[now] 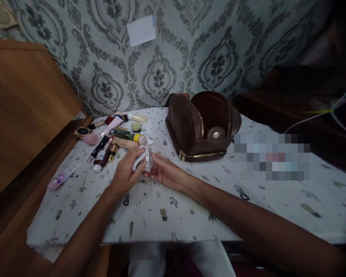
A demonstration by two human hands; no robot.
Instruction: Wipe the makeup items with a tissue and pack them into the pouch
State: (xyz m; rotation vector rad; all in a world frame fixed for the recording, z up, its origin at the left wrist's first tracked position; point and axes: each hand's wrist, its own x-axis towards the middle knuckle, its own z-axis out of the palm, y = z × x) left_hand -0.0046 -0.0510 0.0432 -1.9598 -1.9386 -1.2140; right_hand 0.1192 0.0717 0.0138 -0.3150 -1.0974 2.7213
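A small white item with a clear, box-like part point(148, 159) is between my two hands, above the tablecloth; its exact kind is too blurred to tell. My left hand point(128, 169) is closed around its white side. From the right, the fingers of my right hand point(168, 174) pinch the clear end. Just beyond my left hand lie a beige tube point(123, 143), a dark green bottle point(122, 134) with a yellow band and a dark red bottle point(103, 154) with a white cap. An unzipped brown leather toiletry bag point(180, 123) stands at the back, right of the hands.
Further left on the cloth are a pink sponge point(90, 139), a pink tube point(64, 177), a compact point(82, 132) and several brushes and tubes. Wooden furniture point(25, 84) borders the left side. A blurred-out patch point(272, 157) covers something at right.
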